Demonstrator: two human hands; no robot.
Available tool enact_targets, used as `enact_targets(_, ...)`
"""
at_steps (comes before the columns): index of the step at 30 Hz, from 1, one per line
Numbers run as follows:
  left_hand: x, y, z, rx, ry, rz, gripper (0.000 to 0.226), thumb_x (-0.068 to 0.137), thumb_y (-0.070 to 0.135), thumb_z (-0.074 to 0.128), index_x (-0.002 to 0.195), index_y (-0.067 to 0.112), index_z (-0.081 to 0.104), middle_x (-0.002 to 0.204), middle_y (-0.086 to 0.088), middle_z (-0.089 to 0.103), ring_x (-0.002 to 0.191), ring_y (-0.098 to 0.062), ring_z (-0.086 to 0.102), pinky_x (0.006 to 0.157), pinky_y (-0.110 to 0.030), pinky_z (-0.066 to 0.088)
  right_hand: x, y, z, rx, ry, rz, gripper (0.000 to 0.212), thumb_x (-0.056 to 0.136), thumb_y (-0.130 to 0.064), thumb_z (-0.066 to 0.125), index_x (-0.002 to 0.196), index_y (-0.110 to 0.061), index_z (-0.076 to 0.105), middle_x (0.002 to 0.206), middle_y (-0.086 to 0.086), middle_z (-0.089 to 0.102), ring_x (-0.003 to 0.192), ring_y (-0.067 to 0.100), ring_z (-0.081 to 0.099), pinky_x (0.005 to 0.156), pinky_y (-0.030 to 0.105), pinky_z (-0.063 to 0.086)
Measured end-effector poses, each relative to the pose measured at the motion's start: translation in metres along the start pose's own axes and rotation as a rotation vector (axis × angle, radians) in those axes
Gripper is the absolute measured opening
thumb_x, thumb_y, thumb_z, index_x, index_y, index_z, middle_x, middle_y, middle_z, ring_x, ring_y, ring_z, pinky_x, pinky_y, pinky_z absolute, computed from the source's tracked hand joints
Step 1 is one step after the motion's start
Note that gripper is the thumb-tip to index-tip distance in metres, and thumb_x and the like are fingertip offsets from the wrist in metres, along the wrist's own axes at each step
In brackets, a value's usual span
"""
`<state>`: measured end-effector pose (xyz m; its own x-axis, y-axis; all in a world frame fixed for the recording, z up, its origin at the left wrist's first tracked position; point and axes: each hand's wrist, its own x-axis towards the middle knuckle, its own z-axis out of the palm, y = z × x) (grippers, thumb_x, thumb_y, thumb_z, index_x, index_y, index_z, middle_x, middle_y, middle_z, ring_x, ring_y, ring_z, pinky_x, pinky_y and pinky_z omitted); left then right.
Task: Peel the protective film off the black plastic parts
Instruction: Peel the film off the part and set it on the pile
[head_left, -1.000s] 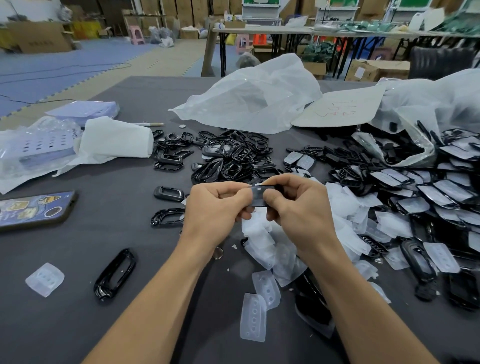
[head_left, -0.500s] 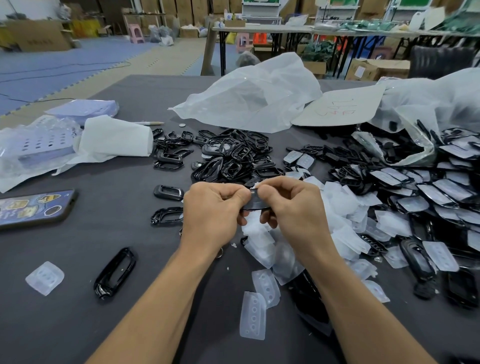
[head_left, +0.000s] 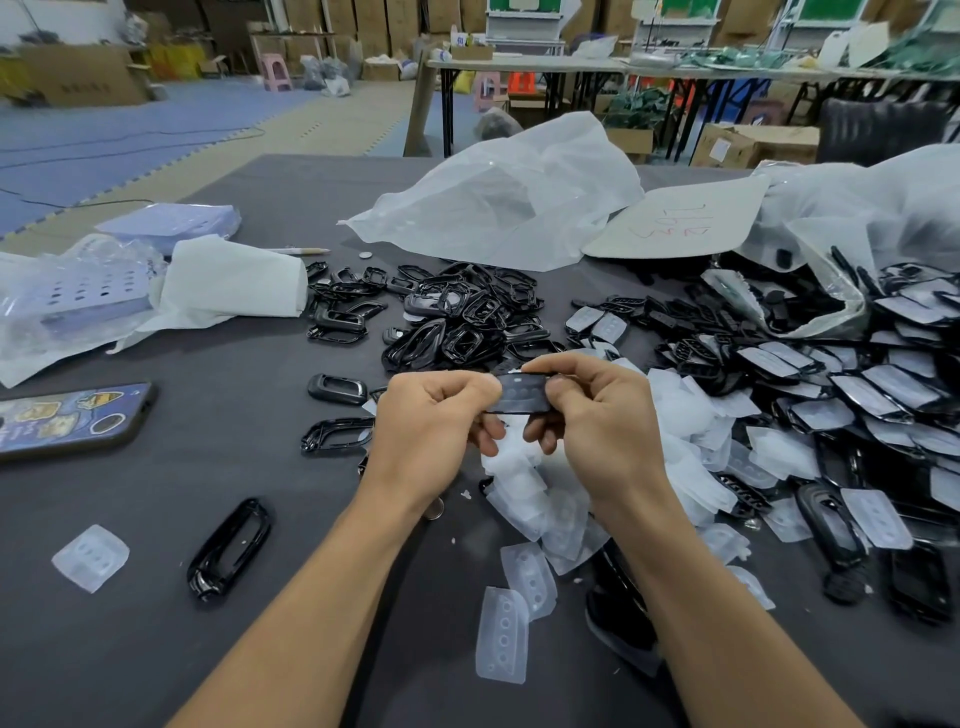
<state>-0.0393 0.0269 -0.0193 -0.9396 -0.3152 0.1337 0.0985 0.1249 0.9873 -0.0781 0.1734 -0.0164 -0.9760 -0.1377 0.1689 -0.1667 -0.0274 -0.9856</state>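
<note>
guessing the big risk here is the film (head_left: 514, 370) slipping or tearing. only a small white bit of it pokes up at the top edge of the part (head_left: 522, 397), right by the thumb tip of the right hand (head_left: 597, 415). it looks thin and slick, so if the thumb catches just a sliver it'll probably skid off, or rip a corner away and leave the rest stuck. other thing: a hard pull while each grip only has an end could twist the part loose. then it drops into the peeled films (head_left: 524, 483) below, or slides over to the unpeeled pile (head_left: 857, 395) on the right and gets mixed in. can't tell how much film has lifted, fingers hide that corner.

where stuff is: the part is up off the tabletop (head_left: 156, 509), roughly level, long side running left to right. left hand (head_left: 431, 415) has its grip clamped on the left end, thumb on top, fingers curled under. right hand is clamped on the right end the same way. so the part bridges the gap between the two grips, touching both, with only the middle stretch showing.
</note>
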Motion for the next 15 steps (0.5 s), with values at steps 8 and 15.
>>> enact_targets(8,0.003,0.002,0.000,-0.030,0.029,-0.092,0.036,0.086,-0.005,0.063,0.072,0.022,0.083,0.055,-0.010,0.067,0.042,-0.014,0.055,0.042,-0.021,0.042,-0.006,-0.006,-0.007,-0.493,-0.050,-0.159,0.036,0.077,-0.018,0.081,0.109,-0.033,0.075,0.098,-0.023,0.073,0.086,-0.004,0.065,0.077,0.011,0.049)
enact_targets(15,0.001,-0.001,0.000,0.043,0.088,-0.038,0.025,0.082,0.040,0.068,0.071,0.021,0.080,0.058,-0.008,0.070,0.044,-0.016,0.055,0.050,-0.026,0.046,0.001,-0.022,-0.028,-0.665,-0.067,-0.101,0.037,0.070,-0.012,0.086,0.102,-0.030,0.080,0.084,-0.024,0.070,0.083,-0.019,0.058,0.070,-0.002,0.039)
